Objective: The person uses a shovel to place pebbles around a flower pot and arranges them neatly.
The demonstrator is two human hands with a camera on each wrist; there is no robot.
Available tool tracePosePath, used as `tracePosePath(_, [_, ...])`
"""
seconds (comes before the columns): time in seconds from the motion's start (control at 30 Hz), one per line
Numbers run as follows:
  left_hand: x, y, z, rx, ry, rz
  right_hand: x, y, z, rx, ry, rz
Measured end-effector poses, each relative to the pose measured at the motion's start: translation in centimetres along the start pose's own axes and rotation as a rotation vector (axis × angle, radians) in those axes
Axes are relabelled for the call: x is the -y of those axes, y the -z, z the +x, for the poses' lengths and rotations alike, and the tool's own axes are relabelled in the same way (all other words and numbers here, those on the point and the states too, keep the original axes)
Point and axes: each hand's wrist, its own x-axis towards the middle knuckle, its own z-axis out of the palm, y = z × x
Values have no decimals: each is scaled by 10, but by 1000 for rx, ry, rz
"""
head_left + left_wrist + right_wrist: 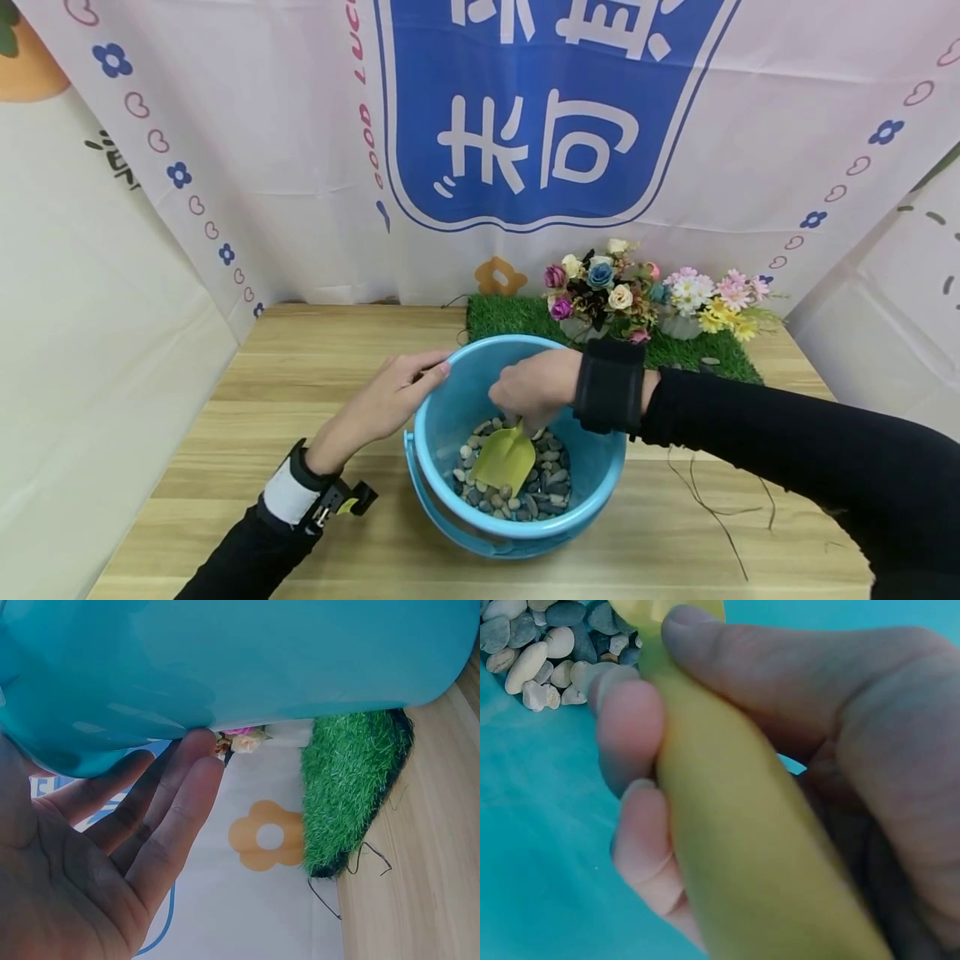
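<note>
Evidently clasped by the right grip [534, 387], the shovel [504, 461] slants down toward the person onto pebbles [555, 482]; the left grip [384, 402] holds the bucket [441, 433] rim.

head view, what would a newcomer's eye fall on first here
Probably the bright blue bucket on the wooden table, with pebbles at its bottom. Inside it, the right hand grips a yellow scoop over the pebbles. Behind, colourful flowers stand on a green grass mat, before a cloth with a big blue emblem.
</note>
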Motion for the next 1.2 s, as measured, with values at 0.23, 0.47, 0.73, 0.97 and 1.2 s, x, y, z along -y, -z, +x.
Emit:
tracePosePath(0.23, [-1, 0, 0, -4, 13, 1, -33, -35, 45, 59, 190, -50])
tracePosePath(0.47, [-2, 0, 0, -8, 15, 0, -45, -43, 54, 139, 234, 48])
tracePosePath(0.73, [-2, -1, 0, -11, 20, 3, -41, -41, 45, 141, 192, 82])
tracePosePath(0.97, [-2, -1, 0, -2, 22, 2, -46, -39, 46, 118, 246, 9])
tracePosePath(1.2, [0, -1, 0, -7, 18, 10, -34, -18, 22, 68, 208, 26])
